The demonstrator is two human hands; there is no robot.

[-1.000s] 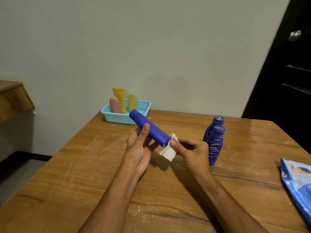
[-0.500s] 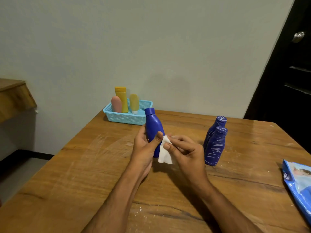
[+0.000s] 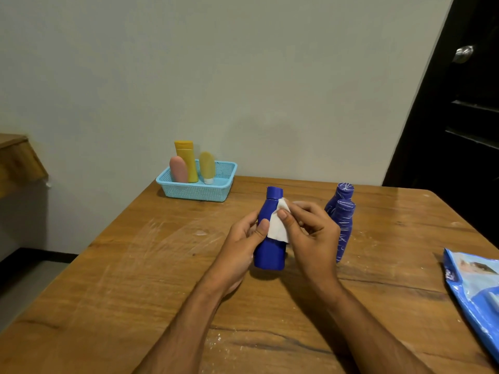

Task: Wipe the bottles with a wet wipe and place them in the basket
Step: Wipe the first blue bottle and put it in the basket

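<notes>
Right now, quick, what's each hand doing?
Left hand: grips the blue bottle, upright.
Right hand: pinches the white wipe against the bottle.

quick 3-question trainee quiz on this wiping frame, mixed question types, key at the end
1. True or false: the left hand grips the plain blue bottle upright above the wooden table.
2. How many bottles stand in the light blue basket? A) one B) three C) five
3. Fill in: the right hand presses a white ____ against the bottle's shoulder.

Key:
1. True.
2. B: the yellow bottle, the pink bottle and the small yellow tube.
3. Wet wipe. The two streaked blue bottles stand unwiped to the right, and the wipes pack lies at the table's right edge.
</notes>
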